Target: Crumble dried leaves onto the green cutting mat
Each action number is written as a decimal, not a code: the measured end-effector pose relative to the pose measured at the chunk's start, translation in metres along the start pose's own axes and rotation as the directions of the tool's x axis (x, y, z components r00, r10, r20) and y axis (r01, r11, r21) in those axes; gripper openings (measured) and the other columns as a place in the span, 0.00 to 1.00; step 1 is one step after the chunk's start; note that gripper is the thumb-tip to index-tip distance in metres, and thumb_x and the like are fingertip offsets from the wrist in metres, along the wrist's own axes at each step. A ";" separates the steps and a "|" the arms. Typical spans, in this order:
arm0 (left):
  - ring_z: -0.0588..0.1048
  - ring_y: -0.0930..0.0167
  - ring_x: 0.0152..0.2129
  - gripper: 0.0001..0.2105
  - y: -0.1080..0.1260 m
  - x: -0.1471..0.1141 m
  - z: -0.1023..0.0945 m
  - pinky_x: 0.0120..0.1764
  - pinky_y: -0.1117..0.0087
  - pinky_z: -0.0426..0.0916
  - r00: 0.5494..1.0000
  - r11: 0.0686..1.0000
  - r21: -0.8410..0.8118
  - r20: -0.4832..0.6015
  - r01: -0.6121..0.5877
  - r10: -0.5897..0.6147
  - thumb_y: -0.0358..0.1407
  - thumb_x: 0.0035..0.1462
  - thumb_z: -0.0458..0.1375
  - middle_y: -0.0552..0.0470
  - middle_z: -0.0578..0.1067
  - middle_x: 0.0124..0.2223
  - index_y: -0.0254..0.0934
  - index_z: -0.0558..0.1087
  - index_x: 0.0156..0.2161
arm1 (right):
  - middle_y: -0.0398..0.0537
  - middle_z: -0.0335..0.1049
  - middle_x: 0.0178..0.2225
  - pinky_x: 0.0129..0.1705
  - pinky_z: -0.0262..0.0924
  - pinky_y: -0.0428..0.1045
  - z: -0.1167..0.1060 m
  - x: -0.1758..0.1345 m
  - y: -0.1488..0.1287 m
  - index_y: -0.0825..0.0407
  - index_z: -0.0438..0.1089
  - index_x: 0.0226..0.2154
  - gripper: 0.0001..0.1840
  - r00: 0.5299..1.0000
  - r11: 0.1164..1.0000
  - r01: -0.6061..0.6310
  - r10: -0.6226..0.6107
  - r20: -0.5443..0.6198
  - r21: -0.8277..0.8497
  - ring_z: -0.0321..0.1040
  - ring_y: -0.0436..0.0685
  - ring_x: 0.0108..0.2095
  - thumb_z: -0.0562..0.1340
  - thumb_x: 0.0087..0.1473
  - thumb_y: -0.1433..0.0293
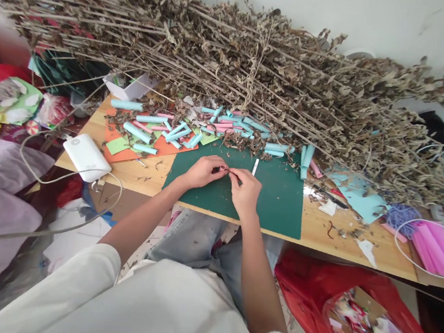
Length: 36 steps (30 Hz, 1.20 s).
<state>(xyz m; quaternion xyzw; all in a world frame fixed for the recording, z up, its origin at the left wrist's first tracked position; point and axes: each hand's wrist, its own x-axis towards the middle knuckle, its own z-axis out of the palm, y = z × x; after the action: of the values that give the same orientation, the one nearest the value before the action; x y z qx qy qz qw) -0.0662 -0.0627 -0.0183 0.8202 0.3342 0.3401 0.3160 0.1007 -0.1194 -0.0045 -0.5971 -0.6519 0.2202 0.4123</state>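
Observation:
Over the green cutting mat [277,205], my left hand [206,172] and my right hand [246,192] meet at the fingertips. A small pink roll [223,167] with a round open end shows at my left fingertips, mostly covered by them. My right thumb and fingers are pinched at its other side; how much of it they hold is hidden. A short white stick [255,166] lies on the mat just beyond my right hand. Blue paper tubes [137,132] and pink paper tubes [222,125] lie scattered behind the mat.
Dried leafy stalks [219,54] spread across the back of the wooden table [381,249]. At left sits a white power bank [88,157] with a cable. Orange paper [127,153] lies near it. A black pen [331,196] is at right. Below hangs a red bag [311,299] of scraps.

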 end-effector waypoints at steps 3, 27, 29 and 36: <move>0.74 0.70 0.33 0.09 0.001 -0.001 0.000 0.37 0.70 0.67 1.000 1.000 0.003 -0.010 0.003 -0.003 0.37 0.62 0.54 0.48 0.77 0.35 0.36 0.76 0.37 | 0.51 0.77 0.36 0.45 0.67 0.51 -0.004 0.001 -0.002 0.51 0.77 0.35 0.12 1.000 0.998 0.007 -0.006 0.020 -0.058 0.73 0.56 0.37 0.57 0.58 0.67; 0.75 0.67 0.36 0.13 -0.002 0.000 0.001 0.41 0.67 0.68 1.000 1.000 0.027 -0.001 0.008 -0.008 0.44 0.61 0.58 0.46 0.77 0.36 0.36 0.77 0.40 | 0.50 0.77 0.37 0.40 0.68 0.49 -0.015 0.006 -0.016 0.51 0.77 0.36 0.12 0.992 0.994 -0.085 0.091 -0.086 0.073 0.73 0.54 0.35 0.58 0.58 0.66; 0.74 0.67 0.37 0.13 -0.003 0.000 0.002 0.41 0.67 0.68 1.000 0.999 0.032 0.013 -0.016 0.015 0.44 0.61 0.57 0.46 0.77 0.36 0.36 0.76 0.39 | 0.49 0.77 0.37 0.40 0.68 0.49 -0.019 0.008 -0.023 0.50 0.76 0.36 0.11 0.998 0.998 -0.004 0.007 -0.059 0.058 0.73 0.54 0.35 0.58 0.58 0.67; 0.73 0.67 0.36 0.14 -0.004 0.000 0.002 0.40 0.68 0.67 0.999 0.998 0.036 0.014 -0.042 0.041 0.45 0.63 0.54 0.46 0.77 0.36 0.35 0.75 0.38 | 0.48 0.75 0.35 0.43 0.66 0.51 -0.018 0.017 -0.020 0.50 0.76 0.35 0.11 0.972 0.967 0.226 -0.216 0.092 -0.117 0.71 0.55 0.37 0.57 0.59 0.73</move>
<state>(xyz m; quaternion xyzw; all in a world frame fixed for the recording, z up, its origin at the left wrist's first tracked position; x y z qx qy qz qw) -0.0662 -0.0607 -0.0227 0.8347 0.3211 0.3352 0.2962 0.1039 -0.1110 0.0260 -0.5366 -0.7428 0.1543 0.3695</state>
